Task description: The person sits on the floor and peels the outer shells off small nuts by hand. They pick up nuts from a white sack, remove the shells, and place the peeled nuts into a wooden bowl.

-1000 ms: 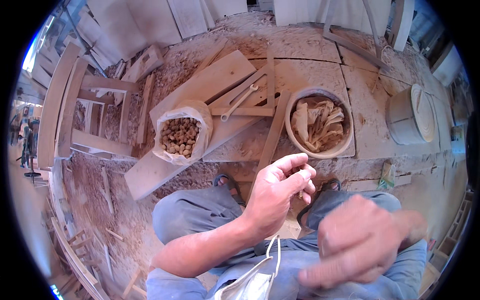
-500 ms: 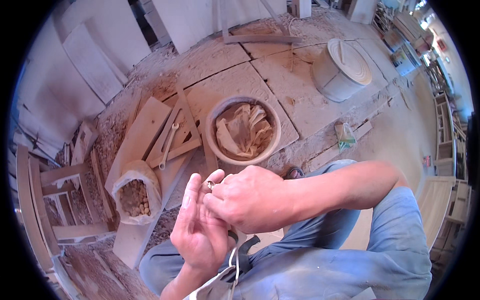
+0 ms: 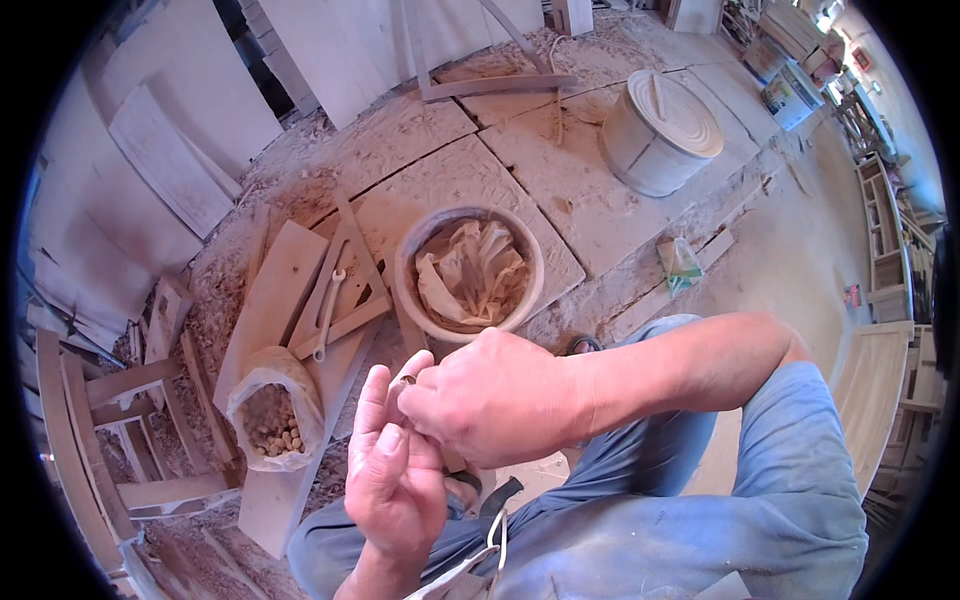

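My left hand [image 3: 400,480] is turned palm up with its fingers stretched out and the thumb raised. Over its fingers lies my right hand [image 3: 495,400], curled into a closed grip. A small shiny metal piece [image 3: 407,380], perhaps ring-shaped, shows between the right hand's fingers and the left fingertips; most of it is hidden. Just beyond the hands stands a round basin [image 3: 402,285] lined with crumpled, dusty sheeting [image 3: 470,275]. Left of them sits an open pale bag [image 3: 312,400] holding small brownish round lumps [image 3: 275,425].
An open-ended wrench [image 3: 328,315] lies on wooden pieces [image 3: 275,290] beyond the bag. A wooden frame [image 3: 90,430] stands at far left. Farther off are a large dusty round drum [image 3: 655,145], a green-and-white packet [image 3: 680,262] and a white bucket [image 3: 790,98]. Pale boards [image 3: 190,80] lean at the back.
The view has shifted a little. My right hand stays closed over the left fingers, and the left thumb now stands further up across its palm. The metal piece is less exposed.
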A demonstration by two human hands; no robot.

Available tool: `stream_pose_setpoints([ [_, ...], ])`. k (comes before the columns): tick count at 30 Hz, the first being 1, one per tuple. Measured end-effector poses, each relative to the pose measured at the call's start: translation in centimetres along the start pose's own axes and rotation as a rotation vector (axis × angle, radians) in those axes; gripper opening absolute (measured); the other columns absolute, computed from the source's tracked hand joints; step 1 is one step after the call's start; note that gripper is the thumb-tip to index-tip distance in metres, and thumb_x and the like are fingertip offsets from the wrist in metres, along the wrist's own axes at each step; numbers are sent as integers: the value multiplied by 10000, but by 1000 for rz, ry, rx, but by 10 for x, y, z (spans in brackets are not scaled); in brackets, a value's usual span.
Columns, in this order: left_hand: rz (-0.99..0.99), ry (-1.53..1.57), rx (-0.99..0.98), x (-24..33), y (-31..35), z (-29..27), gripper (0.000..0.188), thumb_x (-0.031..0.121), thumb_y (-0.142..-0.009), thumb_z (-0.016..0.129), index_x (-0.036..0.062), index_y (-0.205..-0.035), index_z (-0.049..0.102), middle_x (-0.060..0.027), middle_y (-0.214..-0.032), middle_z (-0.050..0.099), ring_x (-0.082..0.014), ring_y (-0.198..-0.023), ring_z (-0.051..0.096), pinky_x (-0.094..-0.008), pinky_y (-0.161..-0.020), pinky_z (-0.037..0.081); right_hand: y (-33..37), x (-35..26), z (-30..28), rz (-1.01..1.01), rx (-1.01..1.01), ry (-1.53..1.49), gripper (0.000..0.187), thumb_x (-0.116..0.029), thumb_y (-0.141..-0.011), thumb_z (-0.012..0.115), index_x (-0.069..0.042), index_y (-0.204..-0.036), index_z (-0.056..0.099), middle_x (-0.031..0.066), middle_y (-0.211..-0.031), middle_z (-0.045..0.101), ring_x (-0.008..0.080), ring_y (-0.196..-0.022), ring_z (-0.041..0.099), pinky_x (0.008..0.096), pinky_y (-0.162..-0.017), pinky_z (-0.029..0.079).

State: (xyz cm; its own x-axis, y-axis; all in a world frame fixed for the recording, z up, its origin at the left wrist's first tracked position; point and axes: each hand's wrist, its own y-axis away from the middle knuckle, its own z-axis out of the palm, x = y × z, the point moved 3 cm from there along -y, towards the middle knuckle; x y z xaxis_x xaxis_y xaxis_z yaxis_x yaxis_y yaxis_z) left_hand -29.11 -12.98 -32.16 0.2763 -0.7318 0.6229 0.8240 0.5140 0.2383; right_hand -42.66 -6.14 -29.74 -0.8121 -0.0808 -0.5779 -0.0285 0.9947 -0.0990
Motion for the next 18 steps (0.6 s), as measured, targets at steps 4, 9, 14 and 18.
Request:
stream_pose_setpoints([
  [4, 142, -301, -4, 2, 7, -7, 604, 69, -992, 522, -35, -1540, 291, -219, -1498, 443, -293, -1354, 486, -425, -1145, 374, -16, 8, -6, 175, -37, -532, 135, -121, -926, 622, -20, -1004, 664, 124, -913, 702, 376, -821, 683, 431, -742, 535],
  [9, 239, -683, -94, 6, -5, -7, 542, 5, -980, 621, 40, -1492, 446, -184, -1513, 434, -241, -1372, 456, -363, -1111, 398, -10, 7, -24, 508, -126, -1064, 233, -191, -955, 625, 17, -965, 729, 45, -678, 633, 79, -675, 594, 260, -581, 456],
  [14, 449, -658, -130, 6, -5, -17, 454, 33, -963, 667, 66, -1404, 564, -188, -1508, 425, -252, -1354, 472, -369, -1094, 416, -11, 8, -13, 569, -181, -1386, 249, -267, -1007, 627, -35, -1053, 705, -18, -761, 622, 35, -643, 527, 201, -570, 426],
  [18, 498, -682, -96, 5, -5, -20, 418, 14, -956, 668, 70, -1363, 595, -198, -1473, 448, -257, -1325, 498, -359, -1060, 438, -10, 11, -6, 613, -218, -1399, 247, -262, -1005, 628, -28, -1031, 706, -21, -761, 617, 38, -650, 529, 203, -563, 423],
])
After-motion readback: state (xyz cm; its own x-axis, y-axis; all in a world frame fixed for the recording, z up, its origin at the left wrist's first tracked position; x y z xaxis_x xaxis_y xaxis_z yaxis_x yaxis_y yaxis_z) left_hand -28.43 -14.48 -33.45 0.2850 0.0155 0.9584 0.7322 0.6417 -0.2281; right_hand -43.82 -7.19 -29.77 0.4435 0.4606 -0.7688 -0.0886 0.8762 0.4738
